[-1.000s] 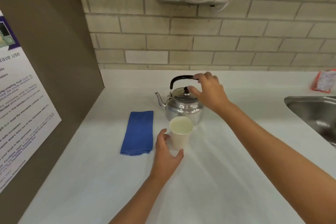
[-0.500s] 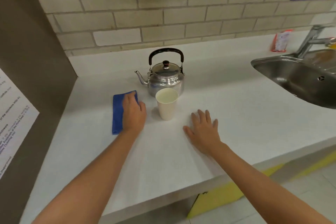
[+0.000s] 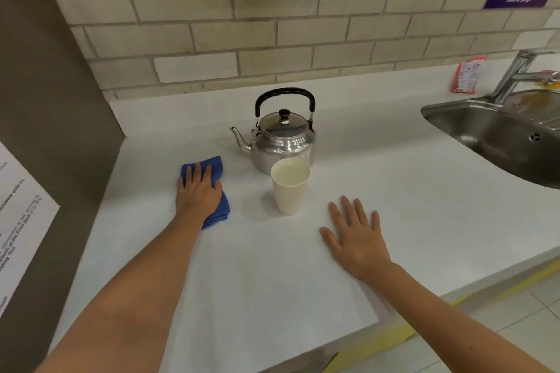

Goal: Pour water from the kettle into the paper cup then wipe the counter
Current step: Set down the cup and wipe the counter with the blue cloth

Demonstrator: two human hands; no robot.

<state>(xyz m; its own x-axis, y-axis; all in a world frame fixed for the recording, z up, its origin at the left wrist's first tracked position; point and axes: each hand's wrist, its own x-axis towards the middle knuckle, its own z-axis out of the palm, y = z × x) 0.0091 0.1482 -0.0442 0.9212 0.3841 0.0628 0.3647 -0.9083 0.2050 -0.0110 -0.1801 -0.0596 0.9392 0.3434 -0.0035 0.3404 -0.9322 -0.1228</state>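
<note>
A silver kettle (image 3: 283, 142) with a black handle stands upright on the white counter (image 3: 394, 191), spout pointing left. Just in front of it stands a cream paper cup (image 3: 290, 188) with liquid inside. Left of the cup lies a folded blue cloth (image 3: 216, 191); my left hand (image 3: 198, 194) presses flat on top of it, fingers spread toward the wall. My right hand (image 3: 356, 236) rests palm down on the bare counter, right of the cup, fingers apart, holding nothing.
A steel sink (image 3: 497, 136) with a tap (image 3: 521, 70) sits at the right. A red and white packet (image 3: 466, 74) leans against the brick wall. A brown side panel (image 3: 45, 100) bounds the counter on the left. The counter's front edge runs below my right wrist.
My right hand left the kettle handle and came down flat on the counter. My left hand moved off the cup onto the blue cloth, which has slid slightly and bunched under the palm.
</note>
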